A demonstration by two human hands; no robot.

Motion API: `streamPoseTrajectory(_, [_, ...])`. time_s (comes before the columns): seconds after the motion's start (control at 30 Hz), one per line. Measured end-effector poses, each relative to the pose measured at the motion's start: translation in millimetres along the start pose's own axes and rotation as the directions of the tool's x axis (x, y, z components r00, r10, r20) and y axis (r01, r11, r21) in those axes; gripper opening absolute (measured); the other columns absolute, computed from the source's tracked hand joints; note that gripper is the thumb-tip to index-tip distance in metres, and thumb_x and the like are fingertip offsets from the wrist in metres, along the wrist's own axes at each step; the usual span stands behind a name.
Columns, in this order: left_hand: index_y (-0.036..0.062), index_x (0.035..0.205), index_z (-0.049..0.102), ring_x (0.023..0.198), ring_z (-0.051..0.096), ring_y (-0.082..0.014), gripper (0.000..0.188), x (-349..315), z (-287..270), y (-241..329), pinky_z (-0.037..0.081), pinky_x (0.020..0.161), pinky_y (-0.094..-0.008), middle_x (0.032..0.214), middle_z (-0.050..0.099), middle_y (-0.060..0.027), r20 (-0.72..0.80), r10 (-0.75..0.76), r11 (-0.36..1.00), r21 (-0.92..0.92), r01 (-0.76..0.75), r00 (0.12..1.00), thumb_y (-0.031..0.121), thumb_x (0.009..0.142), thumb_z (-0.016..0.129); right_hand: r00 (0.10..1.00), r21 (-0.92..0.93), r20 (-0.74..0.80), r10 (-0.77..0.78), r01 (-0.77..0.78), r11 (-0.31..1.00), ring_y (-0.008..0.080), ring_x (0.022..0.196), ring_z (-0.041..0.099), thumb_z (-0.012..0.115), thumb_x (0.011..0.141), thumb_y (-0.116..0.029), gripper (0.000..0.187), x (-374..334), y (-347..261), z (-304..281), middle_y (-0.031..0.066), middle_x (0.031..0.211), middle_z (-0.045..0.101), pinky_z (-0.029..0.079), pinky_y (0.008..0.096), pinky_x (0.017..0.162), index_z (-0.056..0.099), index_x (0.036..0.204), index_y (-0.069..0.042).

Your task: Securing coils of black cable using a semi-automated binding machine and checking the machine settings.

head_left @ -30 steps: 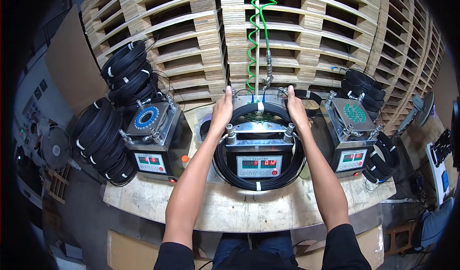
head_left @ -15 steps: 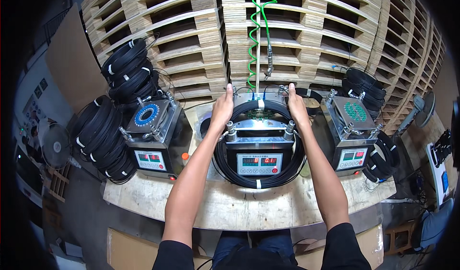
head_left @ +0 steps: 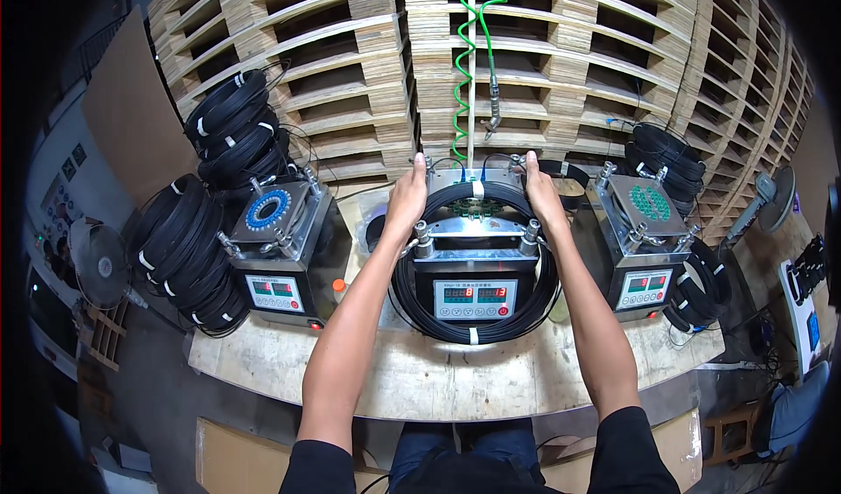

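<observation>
In the middle of the bench stands a metal fibre-polishing machine point(head_left: 476, 299) with a lit display and several buttons. A black cable coil point(head_left: 473, 335), tied with white bands, loops round its front and over its top. My left hand point(head_left: 408, 198) is closed at the far-left corner knob point(head_left: 428, 166), its thumb pointing up. Likewise, my right hand point(head_left: 542, 194) is closed at the far-right corner knob point(head_left: 520, 163). Most of the fingers on both hands are hidden. Green-capped connectors point(head_left: 477, 208) show partly inside the coil, behind the machine's top bar.
Similar machines flank me: one with a blue connector ring point(head_left: 267, 210), one with green connectors point(head_left: 650, 205). Black coils point(head_left: 180, 253) pile up at left, more coils point(head_left: 666, 161) at right. A green spiral hose with an air gun point(head_left: 493, 109) hangs ahead before stacked pallets point(head_left: 350, 52).
My right hand has shifted very slightly left; my left stays in place. Red digits on the machine displays have changed. The hanging air gun has swung slightly.
</observation>
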State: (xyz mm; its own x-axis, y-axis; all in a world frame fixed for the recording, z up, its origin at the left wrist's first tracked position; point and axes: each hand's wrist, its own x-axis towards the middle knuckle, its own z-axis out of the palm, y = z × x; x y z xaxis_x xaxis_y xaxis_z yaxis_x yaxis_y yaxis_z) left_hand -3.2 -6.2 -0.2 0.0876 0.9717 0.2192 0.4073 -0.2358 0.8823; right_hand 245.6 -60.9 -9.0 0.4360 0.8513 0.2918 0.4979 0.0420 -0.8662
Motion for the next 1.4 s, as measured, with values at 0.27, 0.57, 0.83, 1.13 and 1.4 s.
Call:
streamPoseTrajectory(0.27, [-0.0082,0.103,0.066,0.109,0.059,-0.0487,0.088,7,0,-7,0.042,0.098,-0.049,0.106,0.065,-0.0339,0.029,-0.025,1.0,0.018,0.024,0.999,0.07,0.099,0.025,1.0,0.013,-0.016,-0.019,0.019,1.0,0.0482,0.103,0.063,0.02,0.101,-0.068,0.09,1,0,4,0.0361,0.094,0.064,0.045,0.0494,0.093,0.061,0.098,0.013])
streamPoseTrajectory(0.57, [-0.0074,0.101,0.067,0.109,0.058,-0.0498,0.089,5,2,-8,0.041,0.097,-0.0492,0.102,0.065,-0.0346,-0.021,0.032,0.998,-0.049,-0.033,0.999,0.07,0.099,0.023,0.999,-0.065,0.046,-0.002,0.005,0.998,0.0493,0.116,0.057,0.021,0.101,-0.066,0.087,1,-2,0,0.036,0.11,0.063,0.042,0.0469,0.1,0.064,0.111,0.008])
streamPoseTrajectory(0.83, [-0.0073,0.102,0.065,0.111,0.058,-0.0491,0.087,1,-3,-2,0.041,0.098,-0.0483,0.105,0.065,-0.0335,-0.009,-0.01,1.0,0.01,0.01,1.0,0.07,0.099,0.024,1.0,0.092,-0.016,-0.024,0.025,0.995,0.0484,0.113,0.058,0.02,0.1,-0.069,0.09,1,-1,5,0.0355,0.108,0.064,0.042,0.047,0.1,0.064,0.113,0.009])
streamPoseTrajectory(1.13, [-0.009,0.103,0.064,0.107,0.059,-0.0469,0.091,10,3,-14,0.042,0.096,-0.047,0.104,0.065,-0.0333,-0.005,0.06,0.996,-0.062,-0.06,0.998,0.072,0.098,0.024,0.998,-0.116,-0.031,0.058,-0.062,0.991,0.0407,0.114,0.061,0.021,0.099,-0.071,0.089,-3,-9,-1,0.0311,0.11,0.066,0.042,0.0426,0.101,0.066,0.117,0.005])
streamPoseTrajectory(1.4, [-0.0094,0.104,0.064,0.108,0.059,-0.0472,0.089,1,2,-5,0.042,0.096,-0.0483,0.106,0.064,-0.0342,-0.011,0.019,0.999,-0.041,-0.019,1.0,0.071,0.099,0.025,0.999,-0.061,0.005,0.036,-0.036,0.998,0.0406,0.114,0.061,0.022,0.1,-0.07,0.088,1,-3,-3,0.0293,0.107,0.067,0.041,0.042,0.102,0.068,0.115,0.003])
